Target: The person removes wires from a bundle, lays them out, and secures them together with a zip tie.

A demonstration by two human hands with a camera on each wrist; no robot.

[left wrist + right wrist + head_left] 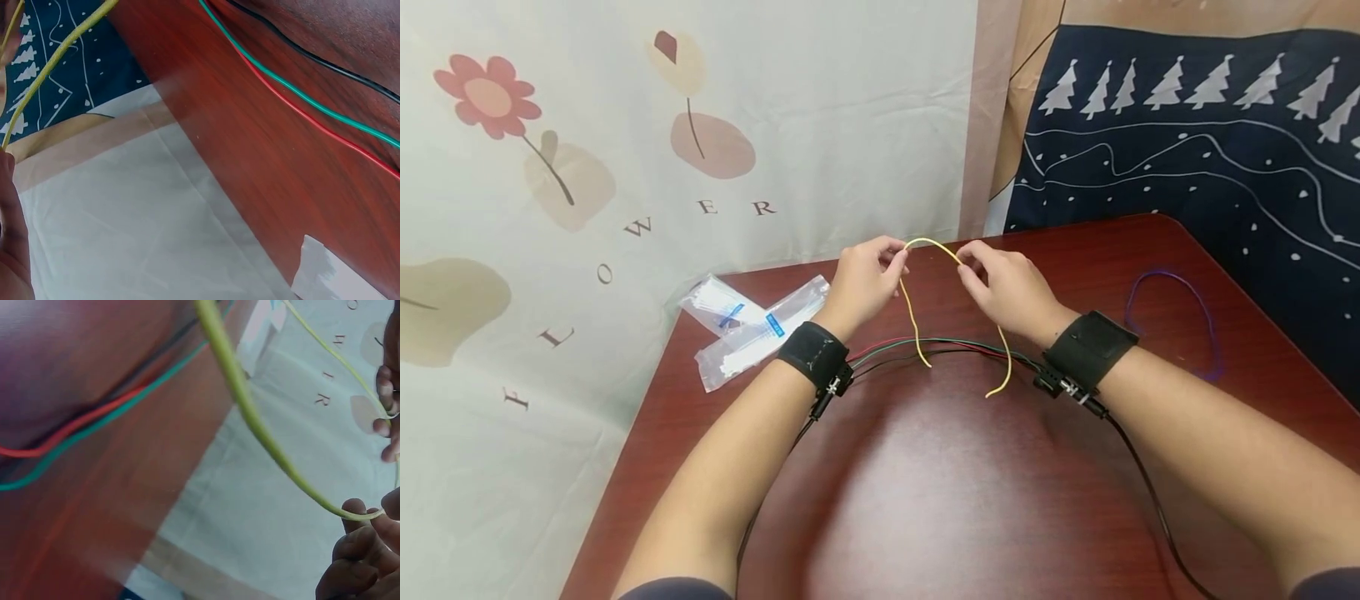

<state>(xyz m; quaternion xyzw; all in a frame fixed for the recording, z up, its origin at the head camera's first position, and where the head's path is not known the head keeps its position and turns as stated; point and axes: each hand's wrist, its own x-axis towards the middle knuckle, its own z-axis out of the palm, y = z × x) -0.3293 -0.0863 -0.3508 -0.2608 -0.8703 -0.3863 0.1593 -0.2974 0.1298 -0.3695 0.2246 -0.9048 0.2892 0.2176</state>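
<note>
A thin yellow wire (934, 241) arches above the table between my two hands, its two loose ends hanging down. My left hand (867, 279) pinches it on the left side of the arch, between thumb and fingers. On the other side, my right hand (1017, 287) pinches the same wire with thumb and fingertips. The right wrist view shows the yellow wire (256, 428) curving up to the right hand's fingertips (354, 507). Only part of the left hand (12, 244) shows at the edge of the left wrist view.
Red (294, 107), green (300, 91) and black (312, 57) wires lie across the table below the hands. Two clear bags of white strips (715, 302) lie at the back left. A purple loop (1161, 272) rests at the right. Printed curtains (850, 125) hang behind the table.
</note>
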